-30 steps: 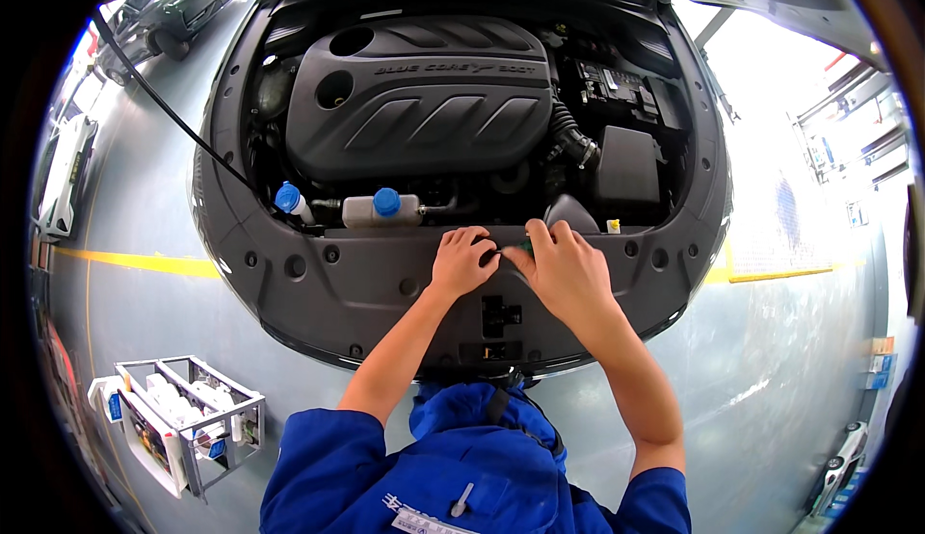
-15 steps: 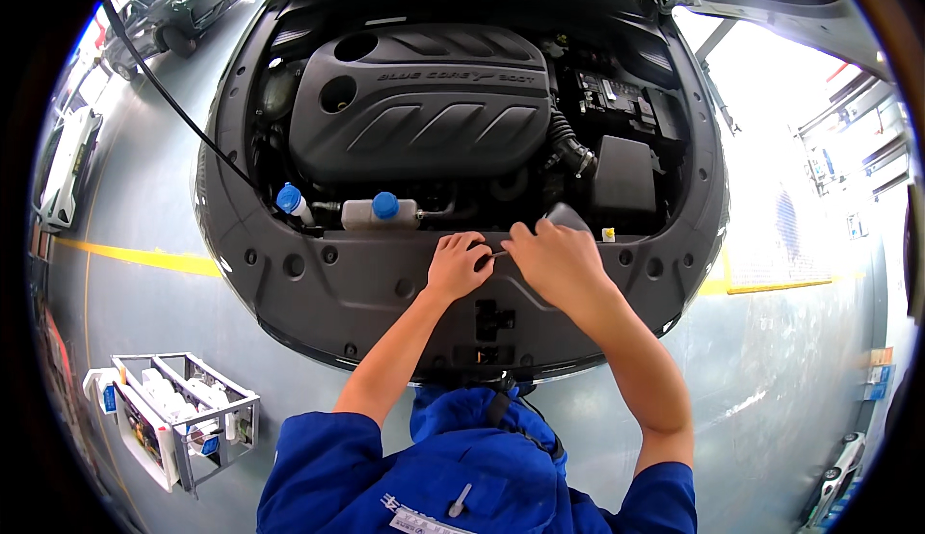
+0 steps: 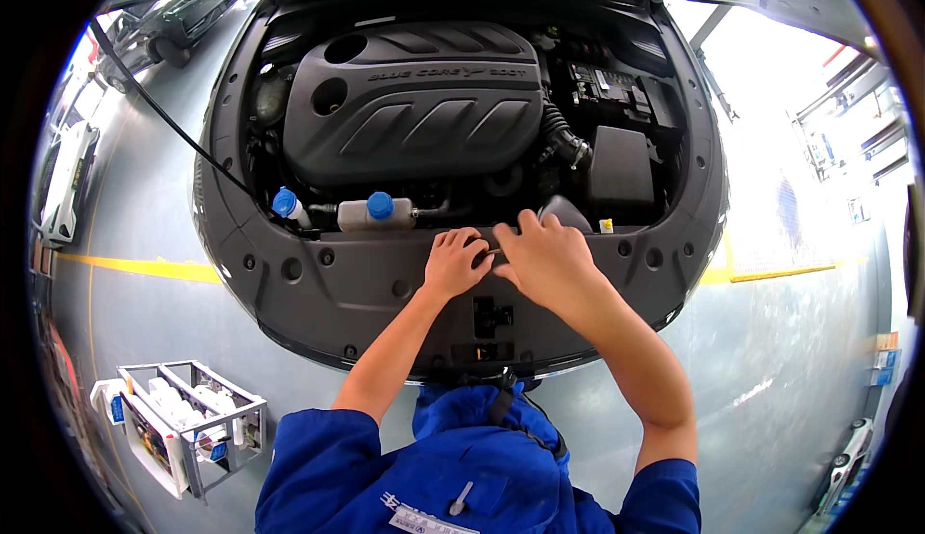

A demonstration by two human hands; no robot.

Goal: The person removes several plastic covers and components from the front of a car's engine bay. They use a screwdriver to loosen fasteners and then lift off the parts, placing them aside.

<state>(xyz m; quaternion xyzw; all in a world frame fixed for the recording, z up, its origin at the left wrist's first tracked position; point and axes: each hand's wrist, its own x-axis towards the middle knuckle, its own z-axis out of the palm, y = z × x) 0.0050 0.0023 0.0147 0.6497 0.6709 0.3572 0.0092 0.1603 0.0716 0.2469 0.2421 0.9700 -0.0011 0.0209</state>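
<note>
Both of my hands are over the dark plastic cover panel (image 3: 376, 303) along the front of the engine bay. My left hand (image 3: 457, 264) rests on the panel's rear edge with its fingers curled, closed around something small and dark that I cannot make out. Close beside it, my right hand (image 3: 551, 257) has its thumb and forefinger spread apart, its fingertips slightly blurred. A thin dark shaft (image 3: 494, 251) shows in the gap between the two hands. Beyond my right fingers sits a smooth dark piece (image 3: 565, 214), partly hidden by the hand.
A large black engine cover (image 3: 424, 101) fills the bay. A reservoir with a blue cap (image 3: 381, 206) and another blue cap (image 3: 285, 201) lie left of my hands. A thin prop rod (image 3: 164, 115) slants at the left. A metal-framed cart (image 3: 183, 418) stands on the floor.
My right thumb and forefinger, closer together around the thin shaft before, are now apart. The left hand stays at nearly the same place on the panel. The view has shifted slightly.
</note>
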